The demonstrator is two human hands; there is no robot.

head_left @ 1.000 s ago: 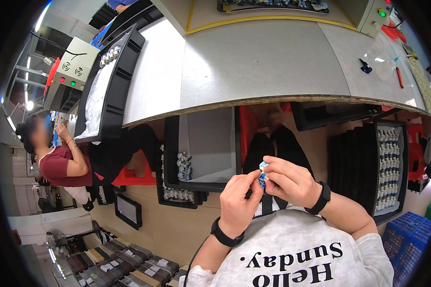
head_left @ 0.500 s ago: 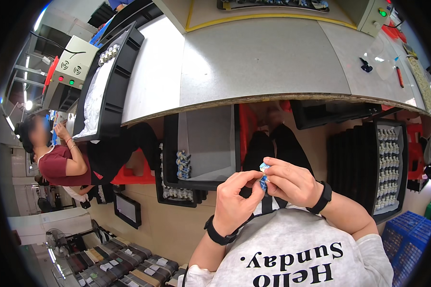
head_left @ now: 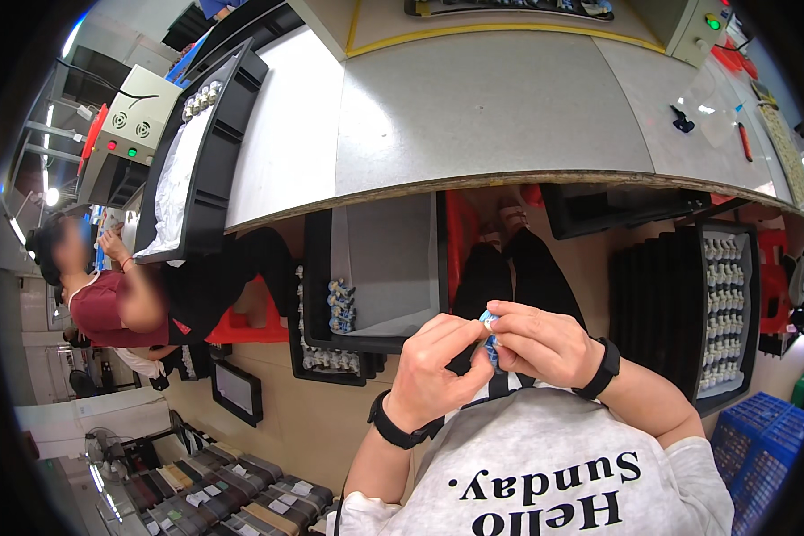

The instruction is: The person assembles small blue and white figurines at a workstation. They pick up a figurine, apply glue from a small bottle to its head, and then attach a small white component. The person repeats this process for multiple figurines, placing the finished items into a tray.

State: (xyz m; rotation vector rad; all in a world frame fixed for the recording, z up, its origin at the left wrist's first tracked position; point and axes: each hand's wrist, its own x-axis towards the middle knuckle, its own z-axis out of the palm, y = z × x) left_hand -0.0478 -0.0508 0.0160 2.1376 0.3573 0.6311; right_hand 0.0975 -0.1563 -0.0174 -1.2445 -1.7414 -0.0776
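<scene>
While the person is sitting beside the desk point(head_left: 482, 116), the left hand point(head_left: 442, 366) and the right hand point(head_left: 549, 344) are holding a small blue-and-white piece point(head_left: 491, 347) between them, in front of the pale shirt point(head_left: 554, 447) and clear of the desk. The thumb and index finger of the left hand are standing close together, pinching the piece from its left side; the fingers of the right hand are bending narrowly around its upper and right side, hiding much of its shape. Dark bands are circling both wrists.

Just beyond the left hand, a black tray point(head_left: 389, 344) with a pale liner is carrying a cluster of small blue-and-white figures point(head_left: 341, 308) near its left wall. Well to the right, another tray point(head_left: 753, 308) is bearing rows of whitish figures point(head_left: 722, 304). On the desk, an orange-red tool point(head_left: 745, 143) is lying near a small dark object point(head_left: 682, 121). At the left, a co-worker point(head_left: 103, 308) in a dark red top is sitting beside a long black tray point(head_left: 228, 156).
</scene>
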